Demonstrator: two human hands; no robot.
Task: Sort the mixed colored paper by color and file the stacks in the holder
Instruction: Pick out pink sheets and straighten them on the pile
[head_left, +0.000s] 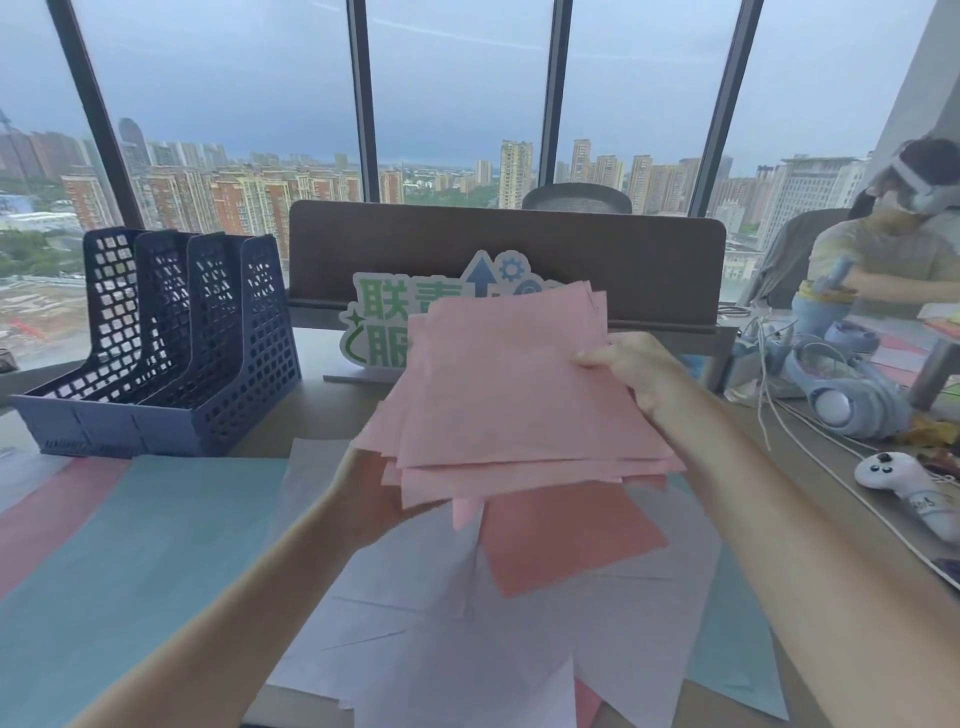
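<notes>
Pink stack (514, 384): being held above the counter (322, 410), at centre, edges fanned unevenly.
Left hand (371, 499): gripping the stack's 7 o'clock corner from beneath; fingers hidden.
Right hand (631, 369): pinching its 3 o'clock edge, thumb on top.
Holder (171, 343): standing at 10 o'clock, its slots looking unfilled.
Advice: squaring the sheets first is likely helping a clean slot entry.
Room: the path toward 10 o'clock is looking open; the sign (384, 322) is standing just behind the stack.

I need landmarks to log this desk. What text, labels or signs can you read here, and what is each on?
"联" and "服", green characters on the white desk sign; the rest is hidden behind the pink paper stack.
Small dark print on the white controller: too blurred to read.
Embossed marks on the blue file holder base: unreadable.
</notes>
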